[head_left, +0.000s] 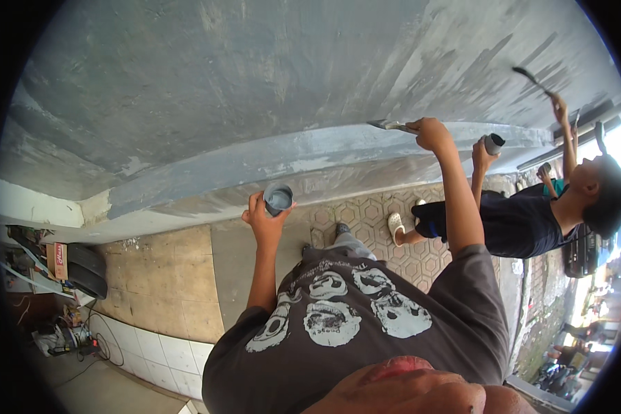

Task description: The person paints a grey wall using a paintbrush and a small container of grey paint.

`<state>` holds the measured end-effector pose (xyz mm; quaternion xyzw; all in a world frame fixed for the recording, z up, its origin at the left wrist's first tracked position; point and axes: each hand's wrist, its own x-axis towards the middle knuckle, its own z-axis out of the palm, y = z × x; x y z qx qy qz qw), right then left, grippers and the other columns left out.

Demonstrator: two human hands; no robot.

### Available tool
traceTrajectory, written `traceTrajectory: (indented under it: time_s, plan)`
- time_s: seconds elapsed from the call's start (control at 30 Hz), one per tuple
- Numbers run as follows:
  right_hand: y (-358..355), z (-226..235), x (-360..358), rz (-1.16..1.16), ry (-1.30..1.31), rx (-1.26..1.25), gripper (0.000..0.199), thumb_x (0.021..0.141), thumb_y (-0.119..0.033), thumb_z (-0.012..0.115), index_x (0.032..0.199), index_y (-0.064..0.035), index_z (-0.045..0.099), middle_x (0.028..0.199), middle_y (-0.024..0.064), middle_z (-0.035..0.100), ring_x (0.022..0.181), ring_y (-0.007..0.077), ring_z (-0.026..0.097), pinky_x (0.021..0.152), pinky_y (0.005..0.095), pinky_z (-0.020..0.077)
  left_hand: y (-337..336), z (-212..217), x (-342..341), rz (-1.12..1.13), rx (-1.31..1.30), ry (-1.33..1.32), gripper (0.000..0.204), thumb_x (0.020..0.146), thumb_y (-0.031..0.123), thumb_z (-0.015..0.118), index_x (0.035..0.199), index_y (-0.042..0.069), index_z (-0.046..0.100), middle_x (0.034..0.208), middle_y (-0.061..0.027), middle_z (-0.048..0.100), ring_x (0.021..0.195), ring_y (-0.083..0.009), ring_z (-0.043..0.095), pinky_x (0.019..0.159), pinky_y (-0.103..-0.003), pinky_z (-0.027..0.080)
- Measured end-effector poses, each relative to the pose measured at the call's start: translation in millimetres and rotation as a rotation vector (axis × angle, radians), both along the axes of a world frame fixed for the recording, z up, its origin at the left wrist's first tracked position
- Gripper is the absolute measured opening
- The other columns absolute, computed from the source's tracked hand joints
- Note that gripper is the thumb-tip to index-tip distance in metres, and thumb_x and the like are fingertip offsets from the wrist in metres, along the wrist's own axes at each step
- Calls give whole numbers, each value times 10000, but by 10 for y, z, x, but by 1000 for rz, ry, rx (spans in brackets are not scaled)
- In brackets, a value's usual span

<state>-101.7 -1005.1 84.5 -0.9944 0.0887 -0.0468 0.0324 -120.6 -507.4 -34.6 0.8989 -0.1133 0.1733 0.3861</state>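
My left hand (263, 217) is wrapped round a small cup (278, 199) with grey paint inside, held upright just out from the wall's lower ledge. Up and to the right, my right hand (434, 134) grips the handle of a paintbrush (391, 125). Its bristles point left and meet the wall, or hover very close to it, just above the ledge (310, 160). The wall (255, 76) is covered in streaky, uneven grey paint, with lighter patches towards the right.
At the right another person (531, 221) in dark clothes holds a brush (531, 79) to the wall and a cup (494, 143). Black tyres (87, 269), a box (56, 261) and cables stand at the left. Hexagonal paving (372, 214) lies below; a parked car (581, 259) is farther right.
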Motion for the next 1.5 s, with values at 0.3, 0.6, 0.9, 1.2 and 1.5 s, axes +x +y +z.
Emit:
traceTrajectory:
  time_s: [0.3, 0.6, 0.9, 1.2, 1.5]
  plan:
    - [448, 2085, -80, -212, -1032, 186, 468, 961, -155, 659, 1388, -346, 656, 957, 226, 723, 834, 403, 707, 746, 451, 550, 41, 21, -30, 7, 24, -55, 700, 678, 473, 934, 1165, 40, 679, 1191, -44, 602, 1049, -202, 573, 949, -430, 267]
    - [79, 778, 151, -180, -352, -15, 515, 966, -80, 561, 1429, -296, 623, 1086, 267, 696, 914, 472, 679, 799, 523, 557, 40, 28, -76, 11, -19, -1, 687, 674, 456, 938, 1154, 39, 678, 1178, -42, 608, 1062, -210, 578, 958, -433, 266]
    - [139, 1057, 41, -153, -497, 33, 545, 914, -30, 616, 1374, -316, 677, 1131, 193, 736, 956, 408, 720, 831, 449, 568, 224, 17, -17, 56, 5, 14, 698, 658, 432, 951, 1163, 34, 679, 1188, -44, 607, 1063, -219, 586, 966, -435, 266]
    - [520, 1704, 47, -314, -979, 131, 549, 1001, -109, 642, 1504, -308, 552, 1148, 234, 705, 794, 189, 761, 646, 359, 554, 121, 10, 25, 33, -14, 0, 682, 669, 430, 948, 1152, 32, 678, 1179, -44, 613, 1062, -217, 582, 957, -430, 264]
    - [71, -331, 44, -152, -97, 111, 528, 865, -48, 613, 1347, -246, 694, 1181, 194, 712, 1050, 425, 680, 915, 488, 553, 96, -18, -22, -2, 5, -5, 682, 661, 451, 947, 1137, 43, 680, 1167, -39, 612, 1040, -214, 585, 942, -423, 268]
